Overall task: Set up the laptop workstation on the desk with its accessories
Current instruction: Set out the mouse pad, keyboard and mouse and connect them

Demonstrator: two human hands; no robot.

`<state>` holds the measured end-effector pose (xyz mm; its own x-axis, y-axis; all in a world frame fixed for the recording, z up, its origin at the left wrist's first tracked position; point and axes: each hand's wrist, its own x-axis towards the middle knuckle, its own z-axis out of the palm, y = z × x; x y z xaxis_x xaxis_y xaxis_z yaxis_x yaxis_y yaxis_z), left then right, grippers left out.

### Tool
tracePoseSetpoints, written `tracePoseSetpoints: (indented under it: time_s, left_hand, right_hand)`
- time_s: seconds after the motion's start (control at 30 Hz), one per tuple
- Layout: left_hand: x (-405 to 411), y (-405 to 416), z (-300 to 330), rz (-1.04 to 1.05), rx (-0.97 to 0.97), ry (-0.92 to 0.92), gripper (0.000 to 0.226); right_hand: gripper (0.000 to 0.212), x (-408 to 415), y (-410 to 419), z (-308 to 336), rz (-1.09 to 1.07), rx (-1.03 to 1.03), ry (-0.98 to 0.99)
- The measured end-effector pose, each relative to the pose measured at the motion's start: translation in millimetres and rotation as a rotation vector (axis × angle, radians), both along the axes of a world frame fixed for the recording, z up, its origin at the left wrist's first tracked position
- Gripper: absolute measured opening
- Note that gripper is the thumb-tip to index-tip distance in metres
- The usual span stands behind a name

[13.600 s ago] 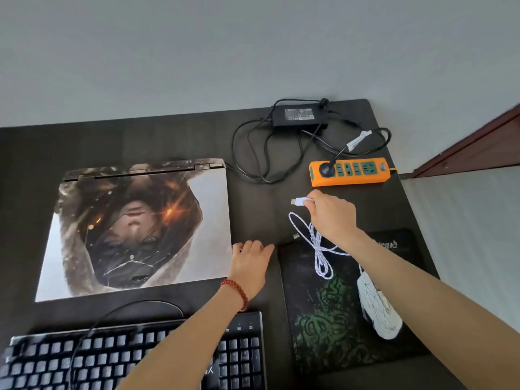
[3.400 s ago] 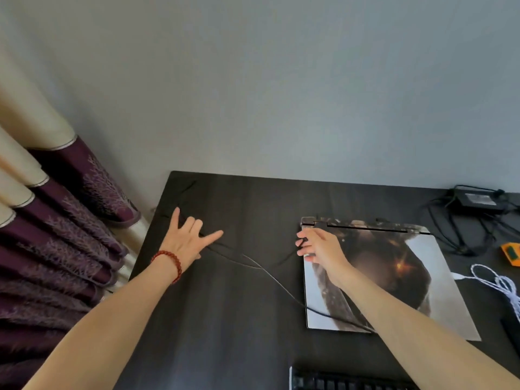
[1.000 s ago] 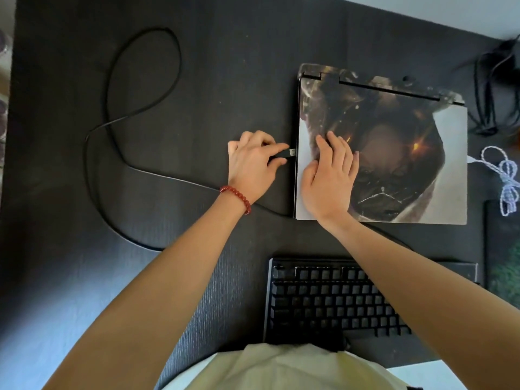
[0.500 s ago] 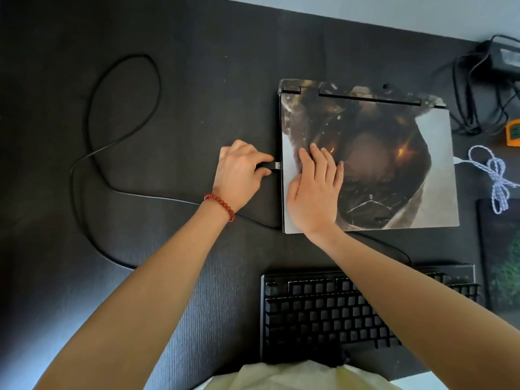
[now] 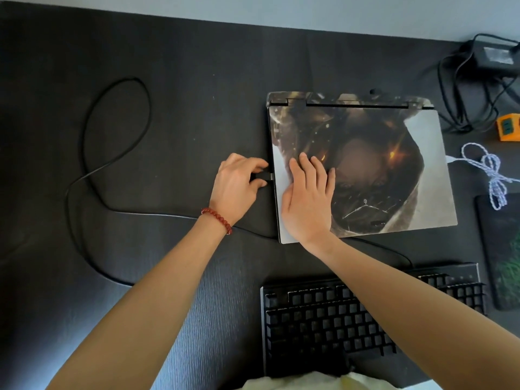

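Observation:
A closed laptop (image 5: pixel 394 153) with a dark printed lid lies flat on the black desk (image 5: pixel 168 66). My left hand (image 5: pixel 236 187) pinches the black USB plug (image 5: pixel 264 176) of the keyboard cable (image 5: pixel 84 153), its metal tip touching the laptop's left edge. My right hand (image 5: pixel 308 198) lies flat, fingers spread, on the lid's left part. The black keyboard (image 5: pixel 323 313) sits in front of the laptop, partly under my right forearm.
The cable loops widely over the desk's left half. At the right lie a white braided cable (image 5: pixel 491 175), a dark mouse mat (image 5: pixel 501 249), an orange power strip (image 5: pixel 508 127) and a black power adapter (image 5: pixel 496 56) with its cords.
Within the last second my left hand has brought the plug from a small gap up against the laptop's left edge. My right hand stays pressed on the lid.

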<state>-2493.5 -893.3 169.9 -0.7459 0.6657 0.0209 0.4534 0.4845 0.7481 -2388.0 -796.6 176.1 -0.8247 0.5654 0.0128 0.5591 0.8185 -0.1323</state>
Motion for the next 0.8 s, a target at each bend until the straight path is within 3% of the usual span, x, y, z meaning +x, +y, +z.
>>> tracePoseSetpoints:
  time_s: [0.13, 0.47, 0.7, 0.8]
  left_hand:
    - [3, 0, 0, 0.040, 0.000, -0.026, 0.034]
    - [11, 0, 1, 0.043, -0.110, 0.063, 0.019]
    - [35, -7, 25, 0.022, -0.345, -0.001, 0.042]
    - [48, -12, 53, 0.025, -0.414, 0.025, 0.047]
  right_hand:
    - [0.050, 0, 0, 1, 0.001, 0.012, 0.000]
    - [0.053, -1, 1, 7, 0.011, -0.048, -0.112]
    - [0.048, 20, 19, 24, 0.162, -0.231, -0.194]
    - [0.042, 49, 25, 49, 0.139, -0.327, -0.128]
